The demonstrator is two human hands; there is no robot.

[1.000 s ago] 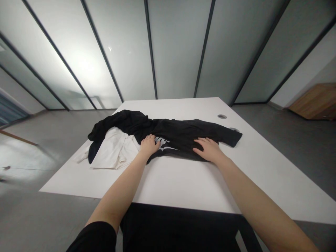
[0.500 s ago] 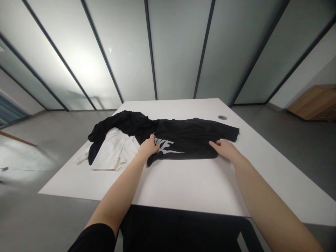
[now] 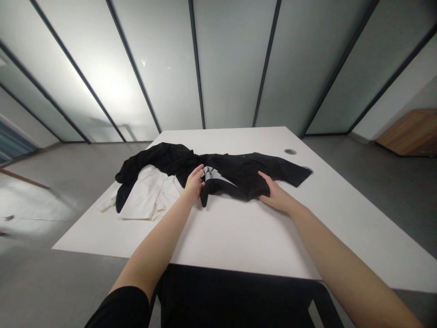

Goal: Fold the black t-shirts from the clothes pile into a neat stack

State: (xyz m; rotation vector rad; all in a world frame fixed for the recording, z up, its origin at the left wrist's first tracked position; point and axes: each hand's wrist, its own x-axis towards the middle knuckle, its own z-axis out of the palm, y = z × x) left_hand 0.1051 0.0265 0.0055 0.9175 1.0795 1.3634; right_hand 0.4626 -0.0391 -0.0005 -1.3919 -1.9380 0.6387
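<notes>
A black T-shirt (image 3: 246, 175) with a pale grey print lies sideways on the white table, its near edge bunched and lifted. My left hand (image 3: 194, 183) is closed on the cloth at the printed end, which folds and hangs down beside the fingers. At the shirt's near right part, my right hand (image 3: 277, 195) has gathered the fabric, one finger stretched over the top and others low at the edge. Beyond this hand a sleeve (image 3: 295, 172) spreads out to the right.
Left of the shirt lie white folded-looking clothing (image 3: 146, 196) and a heap of dark clothing (image 3: 160, 157). The white table (image 3: 232, 241) has a round grommet (image 3: 290, 151) near its far right. A black chair (image 3: 239, 298) stands at the near edge. Frosted glass panels (image 3: 228, 64) rise behind.
Both hands have drawn the shirt's near edge up and away from me. My right hand has moved inward to the left, and the print, flat before, is now creased and partly folded.
</notes>
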